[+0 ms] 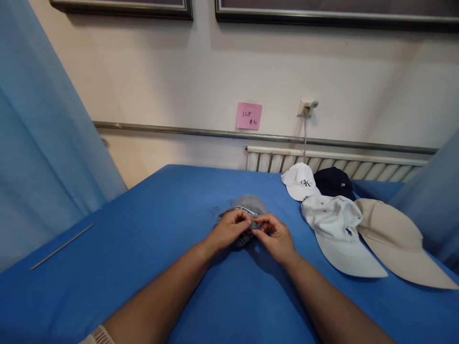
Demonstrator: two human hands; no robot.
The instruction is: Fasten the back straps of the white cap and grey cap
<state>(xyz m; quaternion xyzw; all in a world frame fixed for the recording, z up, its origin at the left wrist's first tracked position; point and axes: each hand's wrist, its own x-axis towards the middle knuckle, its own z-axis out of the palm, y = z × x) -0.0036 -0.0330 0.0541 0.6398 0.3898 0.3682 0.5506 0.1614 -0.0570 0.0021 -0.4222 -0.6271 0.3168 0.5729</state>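
Note:
A grey baseball cap (253, 201) lies on the blue-covered table, partly hidden behind my hands. My left hand (229, 228) pinches the cap's strap (255, 226) from the left side, thumb and fingertips pressed together. From the right, my right hand (278, 237) has its thumb and fingers closed on the same strap, close to the left fingertips. Whether the strap's ends are joined is too small to tell. The cap's lower edge shows dark between and below the hands.
On the right lie a white cap (298, 181), a black cap (332, 181), a pale grey cap (344, 239) and a beige cap (394, 229). A thin stick (62, 246) rests at the left. Behind the blue table (150, 205) are a radiator (278, 162) and a rail (186, 130).

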